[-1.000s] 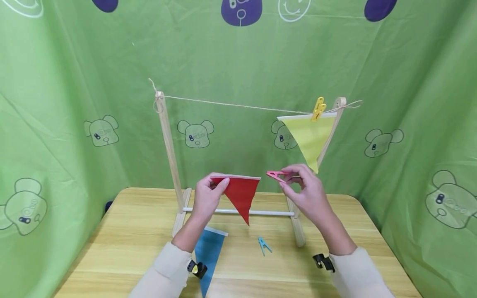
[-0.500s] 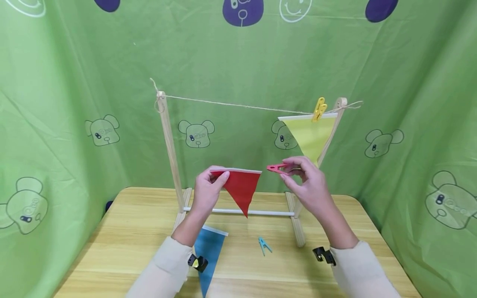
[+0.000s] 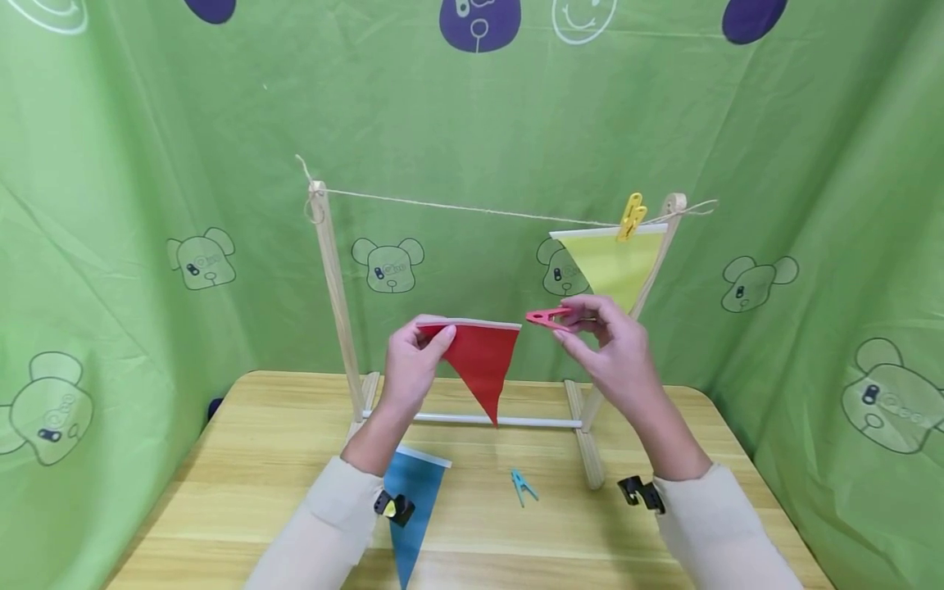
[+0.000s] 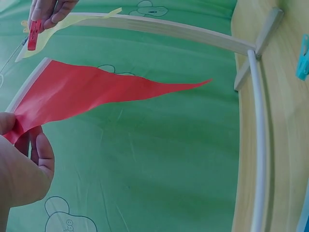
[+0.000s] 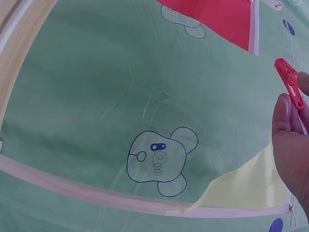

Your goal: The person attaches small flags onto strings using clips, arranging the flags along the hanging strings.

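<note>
The left hand (image 3: 413, 365) pinches the red pennant (image 3: 483, 365) at one end of its white-edged top, the point hanging down; in the head view it shows below the string (image 3: 472, 209), apart from it. The right hand (image 3: 615, 352) holds a red clothespin (image 3: 542, 317) between thumb and fingers, its tip near the pennant's free corner but not touching. A yellow clothespin (image 3: 632, 217) clips a yellow pennant (image 3: 615, 266) to the string, while a blue pennant (image 3: 419, 483) and blue clothespin (image 3: 522, 483) lie on the table (image 3: 243, 467)
</note>
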Available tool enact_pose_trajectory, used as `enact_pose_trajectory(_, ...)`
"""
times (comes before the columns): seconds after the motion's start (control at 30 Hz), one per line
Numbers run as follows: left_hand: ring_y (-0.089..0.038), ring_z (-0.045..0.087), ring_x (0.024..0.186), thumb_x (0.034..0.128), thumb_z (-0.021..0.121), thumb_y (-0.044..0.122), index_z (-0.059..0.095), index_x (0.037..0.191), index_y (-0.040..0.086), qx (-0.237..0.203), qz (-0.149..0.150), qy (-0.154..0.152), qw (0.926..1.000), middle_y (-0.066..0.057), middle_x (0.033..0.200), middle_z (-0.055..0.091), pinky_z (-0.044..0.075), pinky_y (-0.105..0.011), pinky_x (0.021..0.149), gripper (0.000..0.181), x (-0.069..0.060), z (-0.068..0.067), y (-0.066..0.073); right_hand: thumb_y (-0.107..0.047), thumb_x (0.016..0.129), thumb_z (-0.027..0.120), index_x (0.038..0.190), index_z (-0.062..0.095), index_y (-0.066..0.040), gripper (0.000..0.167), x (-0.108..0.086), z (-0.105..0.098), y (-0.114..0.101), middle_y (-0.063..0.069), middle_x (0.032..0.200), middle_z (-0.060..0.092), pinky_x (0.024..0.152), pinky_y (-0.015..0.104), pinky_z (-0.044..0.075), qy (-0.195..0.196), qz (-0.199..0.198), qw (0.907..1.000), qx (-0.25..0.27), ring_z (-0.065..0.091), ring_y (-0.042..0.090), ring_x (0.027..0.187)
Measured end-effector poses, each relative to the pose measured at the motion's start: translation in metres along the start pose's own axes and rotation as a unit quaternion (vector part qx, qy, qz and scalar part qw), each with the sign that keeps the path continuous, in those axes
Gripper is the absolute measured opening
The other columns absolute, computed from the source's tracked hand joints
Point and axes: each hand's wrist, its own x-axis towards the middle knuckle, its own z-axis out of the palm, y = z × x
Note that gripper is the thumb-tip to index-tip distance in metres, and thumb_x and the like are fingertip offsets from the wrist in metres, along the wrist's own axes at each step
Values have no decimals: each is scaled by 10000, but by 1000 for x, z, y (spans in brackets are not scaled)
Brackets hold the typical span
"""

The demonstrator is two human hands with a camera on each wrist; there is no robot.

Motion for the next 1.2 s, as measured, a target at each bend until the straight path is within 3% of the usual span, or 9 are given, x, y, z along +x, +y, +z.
enact_pose_trajectory(0.57, -101, 664, 770, 960, 704, 25, 708, 1082, -84, -310, 110, 112, 9994, 16, 861, 721, 583, -222, 694, 164, 15, 5, 13, 176, 841, 736, 1166, 633, 104, 349, 25, -8, -18, 195, 1097, 683, 872, 168, 580, 121, -350, 9991, 214, 670, 70, 961)
enact_pose_trajectory(0.97, -120, 678, 804, 968, 716, 81, 719, 1080, -51, -363, 61, 161, 9992, -15, 895, 725, 581, -234, 740, 173, 29, 11, 23, 110, 868, 752, 1224, 635, 88, 375, 41, -11, -28, 197, 1102, 705, 888, 140, 562, 107, -189, 9997, -74, 661, 72, 966)
enact_pose_trajectory(1.2, -113, 679, 784, 965, 723, 84, 714, 1086, -54, -461, -59, 279, 9985, -13, 883, 722, 584, -225, 726, 184, 36, 17, 27, 98, 860, 768, 1165, 665, 93, 322, 51, -14, -32, 191, 1084, 715, 872, 123, 557, 162, -392, 9988, -253, 658, 47, 943)
